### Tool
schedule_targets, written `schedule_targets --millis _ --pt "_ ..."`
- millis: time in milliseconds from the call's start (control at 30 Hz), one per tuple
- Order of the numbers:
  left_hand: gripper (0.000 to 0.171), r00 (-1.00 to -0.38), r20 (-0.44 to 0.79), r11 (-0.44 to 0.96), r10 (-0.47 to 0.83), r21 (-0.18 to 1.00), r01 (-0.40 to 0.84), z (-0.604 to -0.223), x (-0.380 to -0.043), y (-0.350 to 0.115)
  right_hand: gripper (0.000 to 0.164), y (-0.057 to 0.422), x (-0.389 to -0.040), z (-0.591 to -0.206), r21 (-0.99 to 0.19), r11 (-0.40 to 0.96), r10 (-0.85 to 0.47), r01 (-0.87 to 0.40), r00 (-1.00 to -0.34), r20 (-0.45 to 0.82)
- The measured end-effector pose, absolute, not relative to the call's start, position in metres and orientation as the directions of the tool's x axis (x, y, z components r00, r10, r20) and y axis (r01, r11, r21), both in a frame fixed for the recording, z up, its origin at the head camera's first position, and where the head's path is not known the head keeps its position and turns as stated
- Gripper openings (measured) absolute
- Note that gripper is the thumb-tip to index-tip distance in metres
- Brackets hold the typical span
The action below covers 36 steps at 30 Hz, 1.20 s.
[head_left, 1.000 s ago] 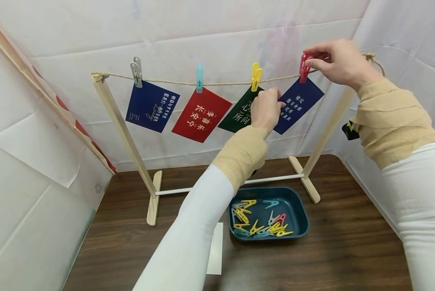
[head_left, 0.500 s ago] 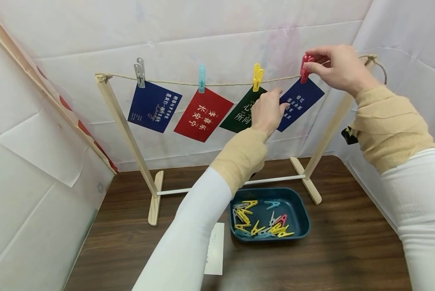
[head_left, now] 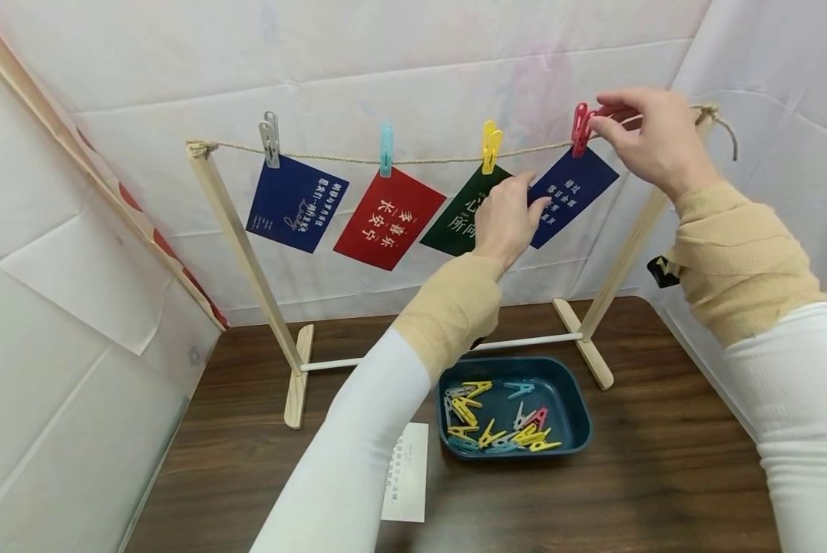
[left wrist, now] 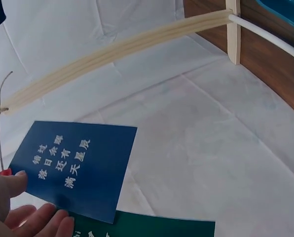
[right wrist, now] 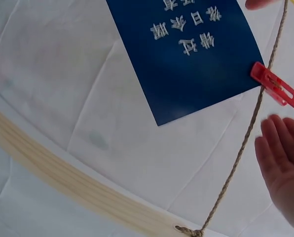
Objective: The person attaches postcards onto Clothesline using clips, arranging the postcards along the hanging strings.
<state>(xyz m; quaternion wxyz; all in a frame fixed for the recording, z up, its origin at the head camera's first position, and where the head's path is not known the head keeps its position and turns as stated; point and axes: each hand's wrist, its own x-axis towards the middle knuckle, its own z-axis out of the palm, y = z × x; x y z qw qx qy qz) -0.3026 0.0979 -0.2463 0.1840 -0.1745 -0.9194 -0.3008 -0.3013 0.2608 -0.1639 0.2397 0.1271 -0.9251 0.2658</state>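
Observation:
A blue card with white characters hangs from the twine by a red clothespin. My right hand is just right of that clothespin, fingers loosely extended, thumb beside its handles; whether the thumb touches it I cannot tell. In the right wrist view the clothespin bites the card's corner and the twine. My left hand hovers in front of the green card and the blue card's left edge, thumb apart from the fingers. A yellow clothespin holds the green card.
A red card and another blue card hang farther left, under a light-blue clothespin and a grey one. Wooden posts support the twine. Below stand a dark-blue tray of several clothespins and a white card.
My right hand has let go of the red clothespin and drawn slightly right, its fingers spreading. My left hand's thumb and fingers have parted from the blue card's edge.

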Motion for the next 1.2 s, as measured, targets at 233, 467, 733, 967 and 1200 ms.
schedule_targets --millis 233,467,733,967,1200 --pt "0.04 -0.836 0.517 0.736 0.184 0.491 0.466 -0.254 -0.298 0.094 0.028 0.258 -0.296 -0.178 -0.5 0.767 0.11 -0.402 -0.685 0.72" --pt "0.038 -0.825 0.546 0.692 0.144 0.541 0.479 -0.261 -0.293 0.084 0.024 0.258 -0.289 -0.192 -0.531 0.718 0.221 -0.45 -0.576 0.787" --pt "0.034 -0.829 0.544 0.656 0.128 0.581 0.482 -0.273 -0.29 0.073 0.021 0.26 -0.283 -0.21 -0.556 0.666 0.285 -0.497 -0.519 0.806" --pt "0.03 -0.817 0.561 0.614 0.13 0.602 0.511 -0.282 -0.282 0.062 0.02 0.261 -0.275 -0.224 -0.56 0.638 0.282 -0.529 -0.516 0.809" --pt "0.029 -0.822 0.556 0.579 0.12 0.633 0.513 -0.292 -0.275 0.05 0.02 0.26 -0.264 -0.24 -0.535 0.642 0.246 -0.549 -0.513 0.822"
